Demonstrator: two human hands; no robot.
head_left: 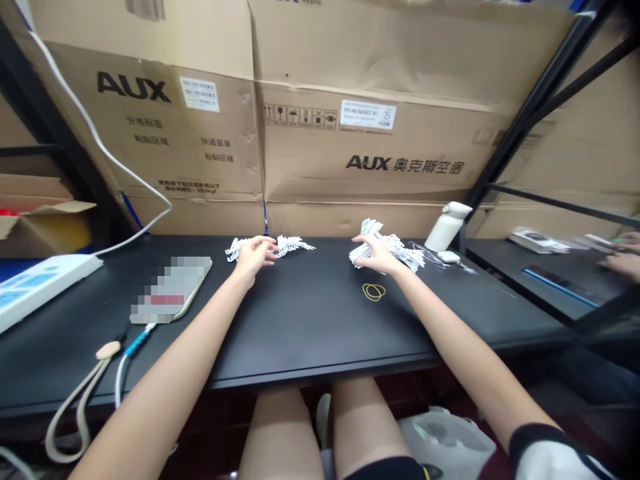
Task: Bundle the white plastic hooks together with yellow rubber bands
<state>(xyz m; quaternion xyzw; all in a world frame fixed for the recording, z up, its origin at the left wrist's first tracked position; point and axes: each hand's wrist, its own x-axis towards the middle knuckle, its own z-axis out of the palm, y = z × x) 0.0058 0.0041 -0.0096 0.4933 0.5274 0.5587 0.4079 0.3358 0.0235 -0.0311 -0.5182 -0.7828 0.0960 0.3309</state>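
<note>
My left hand (256, 257) is at the back of the black table, fingers loosely bent and apart, with nothing visible in them. It lies over one small pile of white slender pieces (233, 250); a second small cluster of white pieces (293, 245) is just to its right. Further right, my right hand (375, 256) is at a larger heap of white strips (400, 249), thumb and forefinger spread apart. Whether its hidden fingers touch the strips I cannot tell. Two thin yellow rubber bands (374, 292) lie in front of the right hand.
At left lie a phone (173, 290) on a charging cable, a wrist strap (83, 400) and a white power strip (47, 283). A white bottle (447, 227) and a small white case (449, 257) stand back right. Cardboard (310, 153) walls the back. Another person's hand (625, 257) shows far right.
</note>
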